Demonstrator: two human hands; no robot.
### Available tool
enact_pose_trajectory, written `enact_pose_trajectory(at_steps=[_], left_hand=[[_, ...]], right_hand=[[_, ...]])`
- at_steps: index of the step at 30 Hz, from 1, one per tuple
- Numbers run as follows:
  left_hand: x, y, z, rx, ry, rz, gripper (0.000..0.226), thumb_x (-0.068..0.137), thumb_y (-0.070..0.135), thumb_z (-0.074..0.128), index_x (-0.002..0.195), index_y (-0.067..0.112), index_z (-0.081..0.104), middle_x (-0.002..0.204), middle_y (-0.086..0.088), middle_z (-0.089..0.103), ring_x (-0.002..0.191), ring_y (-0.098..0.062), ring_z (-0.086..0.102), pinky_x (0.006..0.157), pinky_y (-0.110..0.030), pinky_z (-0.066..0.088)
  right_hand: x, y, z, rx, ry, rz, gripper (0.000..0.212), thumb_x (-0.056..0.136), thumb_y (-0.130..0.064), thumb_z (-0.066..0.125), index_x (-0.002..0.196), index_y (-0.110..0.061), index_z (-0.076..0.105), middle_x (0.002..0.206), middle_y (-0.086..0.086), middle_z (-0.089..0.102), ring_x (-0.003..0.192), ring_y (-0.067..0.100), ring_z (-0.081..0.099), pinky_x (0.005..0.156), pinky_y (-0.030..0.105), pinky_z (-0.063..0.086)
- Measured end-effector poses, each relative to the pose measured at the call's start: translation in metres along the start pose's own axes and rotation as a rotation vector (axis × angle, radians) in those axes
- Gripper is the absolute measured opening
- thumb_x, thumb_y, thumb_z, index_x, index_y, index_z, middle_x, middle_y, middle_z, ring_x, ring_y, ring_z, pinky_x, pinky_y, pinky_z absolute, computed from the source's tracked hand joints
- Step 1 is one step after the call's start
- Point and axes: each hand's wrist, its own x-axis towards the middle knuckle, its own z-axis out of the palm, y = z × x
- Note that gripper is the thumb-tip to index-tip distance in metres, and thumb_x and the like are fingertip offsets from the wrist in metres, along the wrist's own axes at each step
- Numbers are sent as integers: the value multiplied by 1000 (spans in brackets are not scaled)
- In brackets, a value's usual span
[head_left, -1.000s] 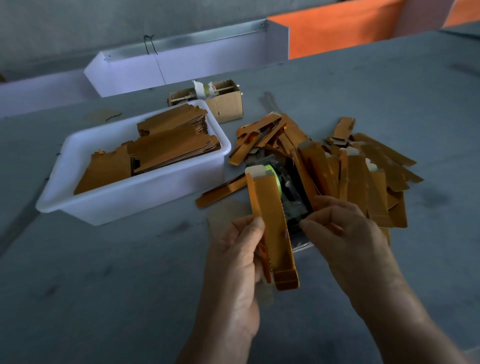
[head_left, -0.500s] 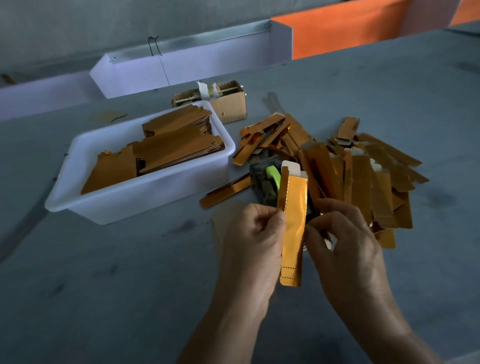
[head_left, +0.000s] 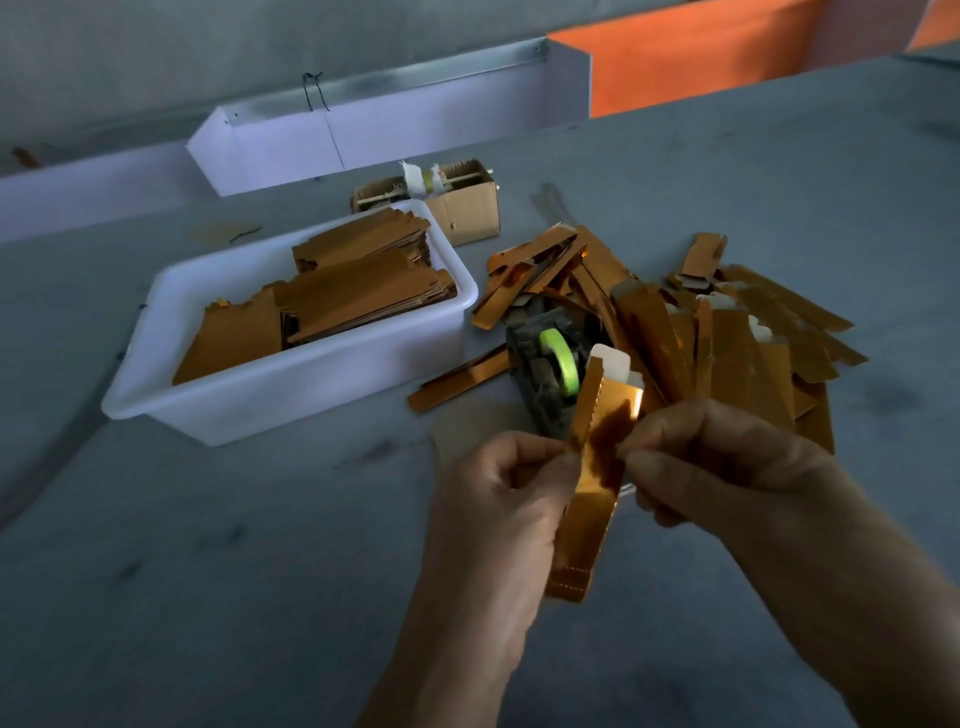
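Your left hand (head_left: 498, 499) pinches gold carton sleeve (head_left: 597, 467) at left edge, thumb and forefinger curled tight on it. Your right hand (head_left: 727, 467) pinches right edge at same height, fingers curled. Sleeve held upright just in front of tape dispenser (head_left: 545, 374), white top flap overlapping it in view. Heap of gold sleeves (head_left: 727, 338) right of dispenser, touching it. White tub (head_left: 291, 395) with flat gold stacks left of dispenser. Small cardboard box (head_left: 467, 208) behind dispenser
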Motion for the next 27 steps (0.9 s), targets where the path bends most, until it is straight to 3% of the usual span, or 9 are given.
enact_pose_trajectory(at_steps=[2,4,7,12,15,20,22,24,27], left_hand=[[-1,-2,0,-32,-6,-30,9,83,22,68,77,18,73,71,0,73,66,-14,70,64,-31,58],[-3,-1,-1,-78,-36,-67,8,84,18,69,78,16,74,75,-3,75,71,-17,73,71,-34,60],[-2,1,-2,-101,-69,-70,8,84,14,69,77,15,74,74,-3,75,71,-17,73,69,-30,60],[-3,5,-3,-175,-135,-81,16,85,5,67,73,13,74,73,-5,75,70,-16,74,61,-21,57],[-5,8,-5,-201,-180,-84,18,86,0,64,75,11,74,76,-7,75,73,-18,74,63,-20,57],[-5,8,-9,-228,-238,-133,17,87,-2,60,83,7,74,82,-9,76,78,-20,74,70,-24,59],[-4,8,-10,-243,-264,-140,8,83,5,66,84,7,74,84,-9,76,80,-20,74,73,-27,59],[-5,6,-10,-240,-264,-128,15,74,18,72,85,7,73,83,-9,76,79,-20,74,73,-28,59],[-6,4,-7,-251,-201,-103,7,83,11,67,82,7,73,80,-9,75,75,-21,74,66,-24,58]], right_hand=[[1,3,4,-70,-16,-51,25,59,-44,60,77,-32,71,77,-1,67,68,7,60,59,17,49],[3,5,6,-146,-12,-83,12,70,-32,63,78,-34,71,78,-1,68,70,9,60,59,14,48],[2,9,6,-234,-3,-109,22,80,-18,63,83,-38,70,81,-8,68,76,7,60,61,14,48],[3,8,5,-335,14,-127,33,79,-15,65,97,-42,60,78,-13,67,73,3,63,60,12,48],[4,6,5,-349,66,-107,28,76,-20,68,90,-36,51,79,-14,70,69,3,66,54,16,49],[3,3,6,-361,99,-80,26,74,-22,70,88,-32,51,77,-16,69,68,3,65,54,21,48],[2,2,7,-387,97,-86,26,74,-21,70,87,-32,51,78,-18,68,68,0,64,53,18,48],[2,2,8,-419,99,-96,26,75,-21,71,87,-31,50,79,-20,66,68,-2,63,55,10,47],[2,2,11,-472,106,-107,28,76,-19,71,86,-31,49,80,-21,64,70,-3,62,58,7,46]])
